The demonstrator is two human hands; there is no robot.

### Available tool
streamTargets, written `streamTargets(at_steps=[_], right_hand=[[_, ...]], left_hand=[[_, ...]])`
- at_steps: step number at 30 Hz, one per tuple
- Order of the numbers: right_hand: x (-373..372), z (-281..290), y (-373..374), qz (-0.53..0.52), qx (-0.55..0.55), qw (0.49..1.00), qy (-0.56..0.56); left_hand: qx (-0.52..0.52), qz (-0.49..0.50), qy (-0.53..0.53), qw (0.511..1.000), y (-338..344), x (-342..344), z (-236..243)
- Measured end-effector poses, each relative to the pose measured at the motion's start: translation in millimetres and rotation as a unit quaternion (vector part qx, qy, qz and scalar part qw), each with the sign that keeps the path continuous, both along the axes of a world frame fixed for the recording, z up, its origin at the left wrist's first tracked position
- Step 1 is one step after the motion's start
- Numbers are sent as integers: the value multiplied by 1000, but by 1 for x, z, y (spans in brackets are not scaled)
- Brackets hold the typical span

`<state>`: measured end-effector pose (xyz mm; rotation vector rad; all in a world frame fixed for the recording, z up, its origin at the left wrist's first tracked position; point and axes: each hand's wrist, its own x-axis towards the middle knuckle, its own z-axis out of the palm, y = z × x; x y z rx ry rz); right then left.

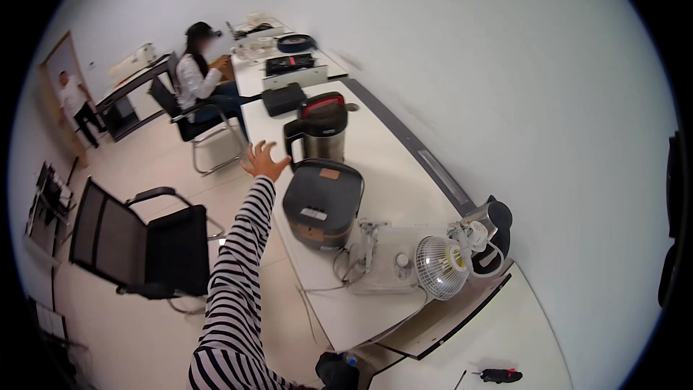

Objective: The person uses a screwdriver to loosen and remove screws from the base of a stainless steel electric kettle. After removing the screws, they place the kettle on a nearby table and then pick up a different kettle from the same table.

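My left hand (266, 162), in a black-and-white striped sleeve, reaches over the table's left edge with its fingers spread and nothing in them. Just to its right stands a soymilk maker (325, 137), a steel jug with a black handle and a dark red and black top. The handle is close to my fingertips; I cannot tell whether they touch. Nearer to me sits a dark grey rice cooker (323, 198) with copper-coloured trim, its lid down. My right hand is out of view.
On the white table (393, 166) are a caged fan (442, 267), a clear plastic base (386, 274) and a steel kettle (498, 217). A black-and-red tool (502, 375) lies at lower right. A black chair (177, 245) stands left. One person (198, 76) sits beyond; another (76, 101) stands by the doorway.
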<state>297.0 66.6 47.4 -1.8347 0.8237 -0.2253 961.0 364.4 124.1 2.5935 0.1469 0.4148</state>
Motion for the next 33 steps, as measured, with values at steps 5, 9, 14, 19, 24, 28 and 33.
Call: streamTargets(at_steps=[5, 9, 14, 19, 24, 28, 33], right_hand=[[-65, -45, 6, -85, -61, 992, 71], [-87, -55, 23, -201, 32, 968, 146], [-100, -72, 34, -214, 38, 965, 145], [-70, -53, 54, -245, 50, 955, 157], [-70, -42, 70, -312, 130, 932, 131], [-82, -44, 74, -333, 109, 925, 150], [-74, -48, 64, -307, 141, 923, 185]], left_hand=[[-21, -37, 84, 996, -30, 109, -17], [-111, -109, 63, 986, -25, 147, -31], [-395, -250, 32, 883, -15, 148, -62], [-552, -205, -48, 807, -22, 146, -76], [-592, -175, -80, 783, -30, 145, -72], [-526, -170, -99, 827, -30, 139, -56], [-511, -199, -116, 828, 0, 137, -23]])
